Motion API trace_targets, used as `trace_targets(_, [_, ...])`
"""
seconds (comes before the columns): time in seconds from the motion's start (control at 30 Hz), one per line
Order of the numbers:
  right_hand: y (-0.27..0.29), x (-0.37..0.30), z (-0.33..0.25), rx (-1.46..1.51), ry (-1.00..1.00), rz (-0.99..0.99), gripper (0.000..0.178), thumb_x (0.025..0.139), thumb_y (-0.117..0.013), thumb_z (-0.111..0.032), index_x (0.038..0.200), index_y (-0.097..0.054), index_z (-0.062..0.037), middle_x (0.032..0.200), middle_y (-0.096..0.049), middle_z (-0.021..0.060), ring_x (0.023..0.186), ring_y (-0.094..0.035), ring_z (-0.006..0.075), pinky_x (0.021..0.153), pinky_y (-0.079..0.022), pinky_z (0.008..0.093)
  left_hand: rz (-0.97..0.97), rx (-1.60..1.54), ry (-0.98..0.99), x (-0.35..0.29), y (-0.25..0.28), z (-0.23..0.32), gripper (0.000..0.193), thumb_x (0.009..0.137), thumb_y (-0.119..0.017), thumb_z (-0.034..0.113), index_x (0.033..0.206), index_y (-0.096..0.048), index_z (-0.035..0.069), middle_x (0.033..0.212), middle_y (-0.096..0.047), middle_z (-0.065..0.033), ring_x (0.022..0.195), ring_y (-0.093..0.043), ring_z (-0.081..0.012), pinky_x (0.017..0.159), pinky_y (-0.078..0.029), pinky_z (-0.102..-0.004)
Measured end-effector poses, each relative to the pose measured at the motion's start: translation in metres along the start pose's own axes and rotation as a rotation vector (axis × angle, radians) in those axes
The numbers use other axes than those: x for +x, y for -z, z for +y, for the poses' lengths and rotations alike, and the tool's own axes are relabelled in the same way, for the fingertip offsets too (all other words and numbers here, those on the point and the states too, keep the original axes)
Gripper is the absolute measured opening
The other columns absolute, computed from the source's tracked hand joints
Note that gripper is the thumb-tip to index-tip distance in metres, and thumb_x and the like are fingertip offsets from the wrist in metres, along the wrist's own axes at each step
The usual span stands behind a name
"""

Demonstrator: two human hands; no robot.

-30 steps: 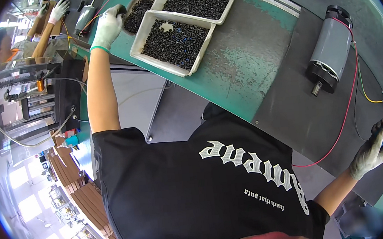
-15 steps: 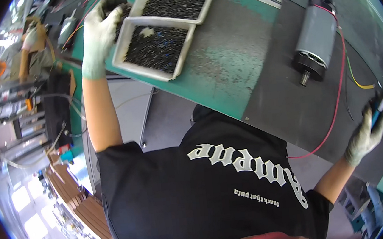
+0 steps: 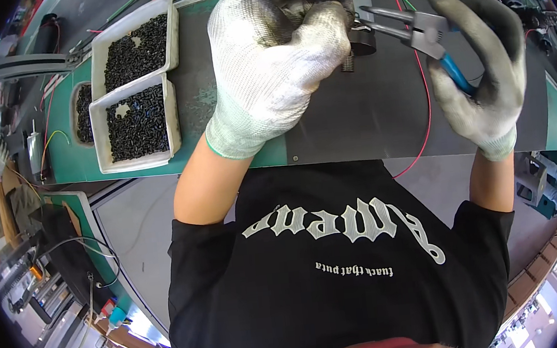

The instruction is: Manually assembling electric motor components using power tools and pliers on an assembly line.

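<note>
At upper left, two white plastic trays (image 3: 172, 43) of small black parts (image 3: 137, 130) sit side by side on a green bench top (image 3: 66, 164), apparently to keep loose pieces contained within reach. At upper center, the left gloved hand (image 3: 275, 67) is raised, thumb and fingers bunched; whether they pinch anything cannot be told. Just beyond it, a mostly hidden motor (image 3: 364, 43) shows its black end and ridged shaft. At upper right, the right gloved hand (image 3: 489, 103) curls loosely around slim-nosed pliers (image 3: 427, 33), jaws parted and pointing left, gripped by the blue handles seemingly to leave the tips clear.
</note>
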State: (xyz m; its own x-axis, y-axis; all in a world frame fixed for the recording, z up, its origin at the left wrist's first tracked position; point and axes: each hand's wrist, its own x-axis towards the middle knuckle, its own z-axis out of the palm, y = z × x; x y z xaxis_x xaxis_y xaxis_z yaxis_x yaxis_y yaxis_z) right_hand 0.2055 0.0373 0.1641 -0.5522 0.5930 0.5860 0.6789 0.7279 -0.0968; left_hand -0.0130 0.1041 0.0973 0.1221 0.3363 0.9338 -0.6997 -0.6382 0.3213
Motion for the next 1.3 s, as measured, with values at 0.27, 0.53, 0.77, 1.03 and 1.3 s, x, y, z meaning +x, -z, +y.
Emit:
trace_targets(0.27, [-0.009,0.002,-0.003,0.019,-0.058,-0.03,0.052,0.065,-0.069,-0.011,0.116,-0.067,-0.0025,0.11,-0.059,0.0155,0.099,-0.059,0.0274,0.086,-0.049,0.0374,0.622,0.373,0.885,0.007,-0.036,0.044,0.022,0.077,-0.056,-0.008,0.097,-0.053,0.001,0.092,-0.058,-0.0045,0.079,-0.055,-0.0087,0.072,-0.045,-0.0223])
trace_targets(0.53, [-0.001,0.007,-0.003,-0.006,-0.115,-0.04,0.055,0.062,-0.068,-0.01,0.117,-0.068,-0.006,0.109,-0.059,0.0152,0.098,-0.06,0.0259,0.086,-0.05,0.0374,0.045,0.134,-0.07,-0.013,0.006,-0.011,0.023,0.077,-0.055,-0.01,0.097,-0.053,0.0,0.091,-0.058,-0.0048,0.079,-0.056,-0.0091,0.072,-0.046,-0.0229])
trace_targets(0.77, [-0.006,0.001,0.006,-0.013,-0.07,-0.006,0.055,0.062,-0.069,-0.01,0.117,-0.068,-0.0057,0.108,-0.061,0.015,0.098,-0.06,0.026,0.087,-0.05,0.0377,0.601,0.411,0.879,0.013,-0.043,0.045,0.021,0.077,-0.056,-0.009,0.096,-0.055,0.0,0.09,-0.06,-0.0048,0.078,-0.056,-0.0094,0.071,-0.046,-0.0229])
trace_targets(1.03, [-0.005,-0.003,0.009,0.0,-0.068,-0.003,0.054,0.063,-0.069,-0.01,0.116,-0.068,-0.0046,0.108,-0.062,0.0148,0.099,-0.06,0.0262,0.085,-0.051,0.0374,0.099,0.183,-0.034,-0.016,0.002,-0.018,0.02,0.077,-0.058,-0.007,0.096,-0.056,0.0,0.088,-0.06,-0.0042,0.076,-0.056,-0.0092,0.07,-0.046,-0.0228])
trace_targets(1.3, [-0.011,-0.004,0.011,-0.01,-0.121,-0.034,0.054,0.063,-0.068,-0.007,0.116,-0.068,-0.0063,0.109,-0.06,0.015,0.097,-0.061,0.026,0.084,-0.051,0.0368,0.094,0.254,0.024,-0.012,-0.004,-0.013,0.019,0.079,-0.058,-0.007,0.096,-0.057,0.0,0.085,-0.06,-0.0032,0.073,-0.055,-0.0081,0.067,-0.045,-0.0221])
